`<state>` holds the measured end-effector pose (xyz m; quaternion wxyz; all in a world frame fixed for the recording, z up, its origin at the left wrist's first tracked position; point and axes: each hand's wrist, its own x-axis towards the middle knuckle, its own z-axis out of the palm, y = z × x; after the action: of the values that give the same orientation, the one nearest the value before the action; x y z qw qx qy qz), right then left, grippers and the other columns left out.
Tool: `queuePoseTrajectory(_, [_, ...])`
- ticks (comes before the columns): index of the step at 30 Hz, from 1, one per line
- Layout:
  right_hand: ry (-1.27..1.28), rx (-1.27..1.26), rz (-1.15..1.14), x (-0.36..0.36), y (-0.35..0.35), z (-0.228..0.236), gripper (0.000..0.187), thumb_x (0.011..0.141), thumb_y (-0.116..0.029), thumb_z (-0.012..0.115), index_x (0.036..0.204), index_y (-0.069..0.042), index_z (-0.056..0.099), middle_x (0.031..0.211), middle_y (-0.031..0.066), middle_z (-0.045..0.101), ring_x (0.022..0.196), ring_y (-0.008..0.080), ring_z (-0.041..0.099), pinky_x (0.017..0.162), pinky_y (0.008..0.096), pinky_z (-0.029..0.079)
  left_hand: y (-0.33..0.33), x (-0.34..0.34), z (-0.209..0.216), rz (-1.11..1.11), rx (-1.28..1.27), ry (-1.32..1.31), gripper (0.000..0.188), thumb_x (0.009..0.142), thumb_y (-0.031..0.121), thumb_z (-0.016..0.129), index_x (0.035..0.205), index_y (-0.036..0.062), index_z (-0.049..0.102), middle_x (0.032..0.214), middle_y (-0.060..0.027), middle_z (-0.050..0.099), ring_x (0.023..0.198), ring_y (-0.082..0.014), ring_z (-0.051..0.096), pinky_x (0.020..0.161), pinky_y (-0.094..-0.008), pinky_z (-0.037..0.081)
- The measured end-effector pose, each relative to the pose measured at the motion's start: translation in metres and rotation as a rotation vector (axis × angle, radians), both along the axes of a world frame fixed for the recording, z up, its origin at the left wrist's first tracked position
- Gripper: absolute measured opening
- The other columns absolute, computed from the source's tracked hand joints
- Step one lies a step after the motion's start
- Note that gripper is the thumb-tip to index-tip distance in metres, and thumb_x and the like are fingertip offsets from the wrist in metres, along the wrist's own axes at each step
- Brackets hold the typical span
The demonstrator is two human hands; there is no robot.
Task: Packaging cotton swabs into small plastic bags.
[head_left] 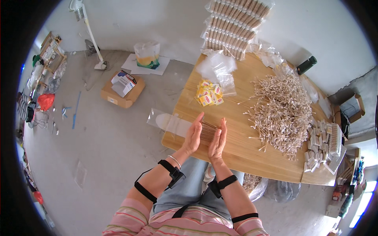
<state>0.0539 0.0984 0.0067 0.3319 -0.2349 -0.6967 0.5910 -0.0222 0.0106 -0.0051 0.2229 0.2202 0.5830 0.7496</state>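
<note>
Near the front edge of the wooden table, a bundle of cotton swabs [207, 131] lies side by side between my palms. My left hand [193, 136] presses its left end and my right hand [217, 143] its right end, fingers straight and held together. Just left of my left hand are clear plastic bags with white in them [176, 124], reaching over the table's left edge. Beyond my hands sit small yellow-and-white packets [209, 93]. A big loose heap of cotton swabs [281, 114] covers the right part of the table.
Bagged swabs [232, 29] are stacked high at the table's [240, 118] far edge, beside empty clear bags [218, 67]. Small filled packs [318, 145] lie at the right end, a dark green bottle [306, 65] behind. A cardboard box [124, 92] stands on the floor at left.
</note>
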Motion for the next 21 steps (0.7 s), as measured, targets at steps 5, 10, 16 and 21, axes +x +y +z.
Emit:
queuePoseTrajectory(5, [0.063,-0.047,-0.035,0.0,0.004,0.009,0.051,0.104,-0.031,0.035,0.143,0.003,0.034,0.15,0.0205,0.031,0.142,0.0307,0.025,0.116,0.0405,0.019,0.001,0.0,-0.006,0.128,0.18,-0.161,0.072,0.101,0.05,0.036,0.147,-0.0043,0.026,0.151,-0.0175,0.031,0.141,-0.025,0.027,0.117,-0.0365,0.02])
queuePoseTrajectory(10, [-0.194,0.36,0.02,0.003,0.016,0.006,0.04,0.1,-0.015,0.043,0.137,0.001,0.042,0.139,0.0221,0.043,0.136,0.036,0.033,0.114,0.0436,0.022,0.004,-0.018,0.015,0.123,0.141,-0.057,0.071,0.101,0.051,0.035,0.146,-0.0037,0.027,0.152,-0.0181,0.03,0.142,-0.0254,0.026,0.117,-0.0377,0.019])
queuePoseTrajectory(16, [-0.188,0.346,0.142,-0.002,0.012,0.012,0.035,0.091,-0.003,0.048,0.126,0.0,0.049,0.12,0.0188,0.056,0.116,0.037,0.046,0.105,0.045,0.033,0.002,-0.015,0.007,0.029,0.014,-0.007,0.072,0.101,0.052,0.033,0.146,-0.0038,0.028,0.15,-0.0182,0.033,0.14,-0.0256,0.029,0.117,-0.0374,0.02])
queuePoseTrajectory(21, [-0.12,0.192,-0.081,0.002,0.011,0.001,0.033,0.096,-0.006,0.044,0.128,0.0,0.047,0.129,0.021,0.05,0.123,0.0355,0.045,0.108,0.043,0.032,0.0,-0.02,0.01,0.157,0.025,0.057,0.073,0.101,0.053,0.032,0.145,-0.0049,0.029,0.149,-0.018,0.033,0.14,-0.0252,0.029,0.116,-0.037,0.021])
